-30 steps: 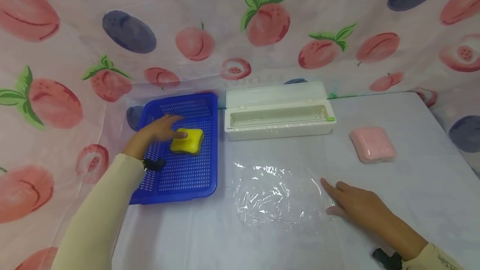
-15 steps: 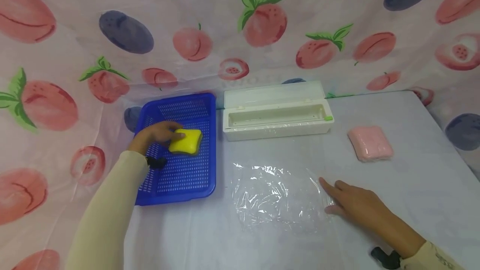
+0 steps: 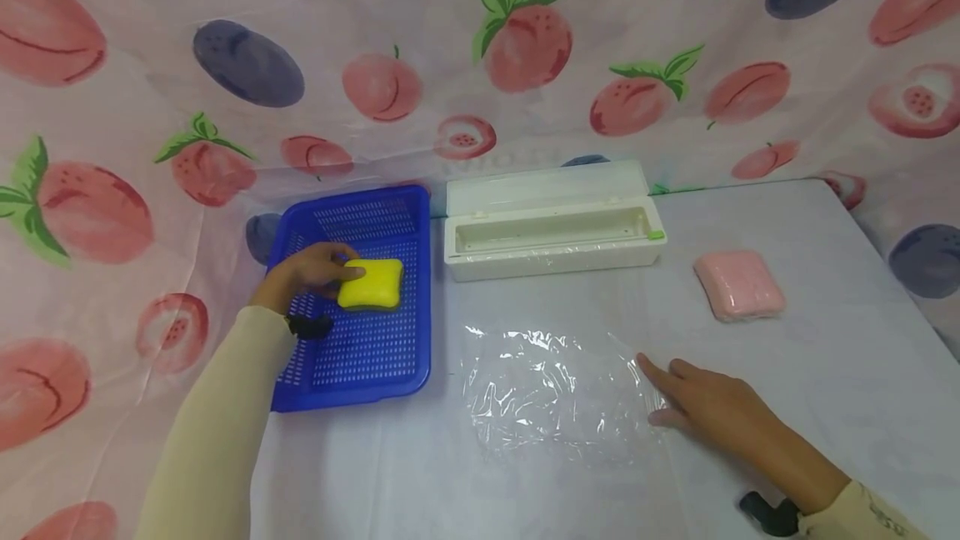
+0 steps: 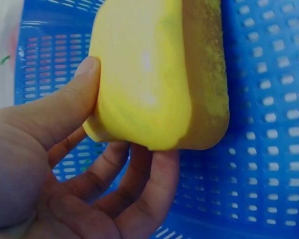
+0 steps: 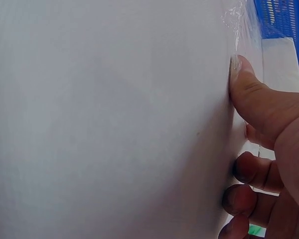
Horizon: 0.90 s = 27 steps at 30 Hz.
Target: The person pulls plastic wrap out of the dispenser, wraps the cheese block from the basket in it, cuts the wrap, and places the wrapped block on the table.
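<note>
The left hand (image 3: 318, 267) grips a yellow sponge (image 3: 372, 284), thumb along its side and fingers curled at its end. The sponge is inside a blue perforated basket (image 3: 367, 367); whether it touches the basket's floor cannot be told. Of the 2 hands, the right hand (image 3: 720, 407) is open, index finger outstretched and thumb spread, touching the right edge of clear plastic film (image 3: 536, 394) spread on the table (image 3: 450, 482). Beyond the film stands a white cling-film dispenser (image 3: 555, 262), lid raised; right of that lies a wrapped pink packet (image 3: 741, 286).
</note>
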Each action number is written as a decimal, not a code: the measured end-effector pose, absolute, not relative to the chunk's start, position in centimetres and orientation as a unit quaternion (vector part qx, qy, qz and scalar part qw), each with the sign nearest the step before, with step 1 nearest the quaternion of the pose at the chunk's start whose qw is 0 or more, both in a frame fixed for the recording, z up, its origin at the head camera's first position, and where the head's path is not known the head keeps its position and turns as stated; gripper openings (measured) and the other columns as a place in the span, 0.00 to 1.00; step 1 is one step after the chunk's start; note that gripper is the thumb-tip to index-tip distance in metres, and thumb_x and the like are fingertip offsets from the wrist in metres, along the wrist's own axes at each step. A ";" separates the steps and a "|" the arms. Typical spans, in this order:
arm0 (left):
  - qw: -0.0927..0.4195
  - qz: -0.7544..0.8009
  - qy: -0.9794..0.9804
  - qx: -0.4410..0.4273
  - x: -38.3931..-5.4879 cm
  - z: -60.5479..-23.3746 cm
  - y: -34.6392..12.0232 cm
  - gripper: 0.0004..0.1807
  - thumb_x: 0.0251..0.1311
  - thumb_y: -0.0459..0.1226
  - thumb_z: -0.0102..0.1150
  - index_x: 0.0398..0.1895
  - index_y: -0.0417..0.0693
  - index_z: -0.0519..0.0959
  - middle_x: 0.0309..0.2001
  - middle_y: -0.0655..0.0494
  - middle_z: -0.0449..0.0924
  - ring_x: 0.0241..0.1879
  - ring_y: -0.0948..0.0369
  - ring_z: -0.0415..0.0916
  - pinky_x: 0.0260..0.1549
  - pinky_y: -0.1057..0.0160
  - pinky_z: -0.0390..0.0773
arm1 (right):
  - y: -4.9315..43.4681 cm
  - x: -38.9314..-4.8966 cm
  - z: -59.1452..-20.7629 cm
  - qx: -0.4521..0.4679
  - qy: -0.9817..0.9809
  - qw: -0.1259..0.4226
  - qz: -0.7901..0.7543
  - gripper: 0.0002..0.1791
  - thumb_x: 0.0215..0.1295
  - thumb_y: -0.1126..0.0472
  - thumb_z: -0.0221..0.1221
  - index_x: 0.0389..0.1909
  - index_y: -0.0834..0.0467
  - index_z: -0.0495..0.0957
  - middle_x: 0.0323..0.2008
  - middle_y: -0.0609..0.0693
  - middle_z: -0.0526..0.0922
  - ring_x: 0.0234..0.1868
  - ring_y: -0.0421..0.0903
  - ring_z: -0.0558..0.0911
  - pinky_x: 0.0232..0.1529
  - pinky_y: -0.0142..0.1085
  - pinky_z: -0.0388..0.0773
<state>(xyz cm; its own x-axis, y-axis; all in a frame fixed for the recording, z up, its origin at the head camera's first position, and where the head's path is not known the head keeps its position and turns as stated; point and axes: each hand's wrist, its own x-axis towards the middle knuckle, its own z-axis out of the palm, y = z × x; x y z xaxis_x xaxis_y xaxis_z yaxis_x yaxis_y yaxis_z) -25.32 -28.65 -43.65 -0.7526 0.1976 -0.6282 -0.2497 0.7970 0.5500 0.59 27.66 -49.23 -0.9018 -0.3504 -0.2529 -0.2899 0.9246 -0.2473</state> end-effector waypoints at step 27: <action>0.224 0.553 0.798 0.087 -15.6 -35.6 -20.3 0.16 0.71 0.41 0.62 0.51 0.41 0.70 0.51 0.44 0.73 0.41 0.51 0.83 0.41 0.53 0.88 | 27.8 0.2 -48.9 -0.162 0.967 0.165 -0.106 0.48 0.59 0.29 0.61 0.76 0.48 0.65 0.33 0.40 0.71 0.27 0.36 0.68 0.28 0.33 0.70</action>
<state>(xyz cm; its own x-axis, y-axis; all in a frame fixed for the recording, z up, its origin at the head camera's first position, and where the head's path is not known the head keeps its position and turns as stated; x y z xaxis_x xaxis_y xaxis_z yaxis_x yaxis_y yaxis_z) -15.61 -20.35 -35.65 -0.8843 0.3873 -0.2606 -0.1084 0.3727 0.9216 0.24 27.76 -48.92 -0.8934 -0.3478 -0.2845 -0.2782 0.9254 -0.2574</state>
